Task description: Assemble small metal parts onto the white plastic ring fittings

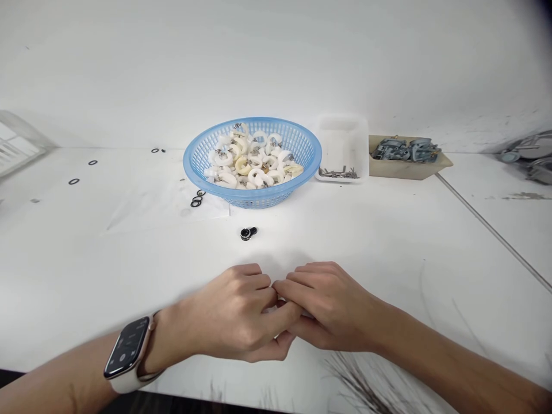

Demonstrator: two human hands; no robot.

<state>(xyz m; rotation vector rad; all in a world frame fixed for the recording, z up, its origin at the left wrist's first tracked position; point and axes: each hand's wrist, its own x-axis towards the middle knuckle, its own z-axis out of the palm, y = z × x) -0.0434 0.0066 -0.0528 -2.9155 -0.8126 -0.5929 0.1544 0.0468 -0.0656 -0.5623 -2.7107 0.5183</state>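
Above the front of the white table [371, 230], my left hand [245, 313] and my right hand [330, 305] meet fingertip to fingertip. Fingers on both hands are curled and closed, pinching together. A pale sliver shows between them, but the fingers hide what it belongs to. Just beyond the hands lies a small black ring-shaped part [245, 234] with a silvery edge. Farther back, a blue plastic basket [254, 198] is heaped with white and yellowish C-shaped plastic pieces [257, 177] that carry small metal bits. A watch with a pale strap [129, 348] is on my left wrist.
Several black rubber rings [197, 201] lie left of the basket, near a thin clear sheet [164, 221]. To the right stand a white tray [344, 132] of thin metal pieces and a beige bin [401, 169] of grey metal castings [405, 149]. A wall runs behind.
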